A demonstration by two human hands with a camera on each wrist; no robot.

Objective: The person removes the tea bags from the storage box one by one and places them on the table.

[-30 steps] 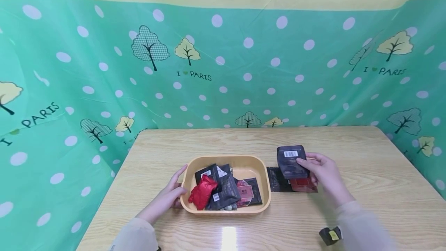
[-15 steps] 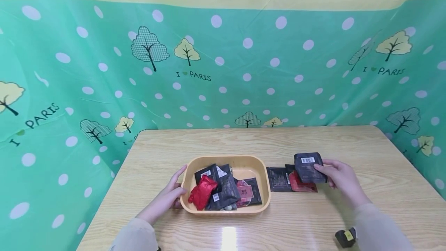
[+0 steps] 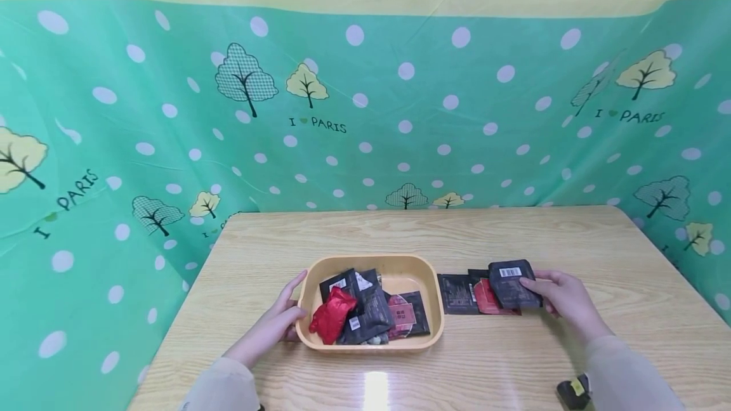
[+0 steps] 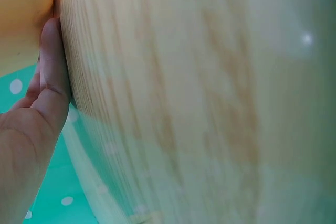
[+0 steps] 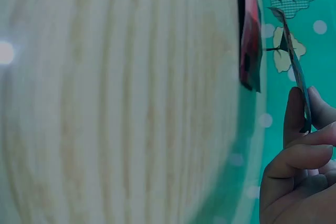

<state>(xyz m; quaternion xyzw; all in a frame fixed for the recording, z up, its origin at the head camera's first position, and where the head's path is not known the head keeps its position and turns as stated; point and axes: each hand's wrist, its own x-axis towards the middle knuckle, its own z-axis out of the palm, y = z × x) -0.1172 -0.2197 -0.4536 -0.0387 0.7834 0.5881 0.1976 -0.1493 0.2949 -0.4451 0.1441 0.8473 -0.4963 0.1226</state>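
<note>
The left hand is resting against the left side of the yellow tray, fingers fairly straight. At right, the right hand is pinching a dark packet, tilted over a red packet. Laying down seems in hand; the next move calls for lowering and releasing. Its barcode is showing, small print unreadable. The far curtain is reading "I PARIS", heart between.

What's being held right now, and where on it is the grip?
A black packet, pinched at its right edge, as the head view shows, by the right hand. The left hand rests against the left end of the yellow tray.
</note>
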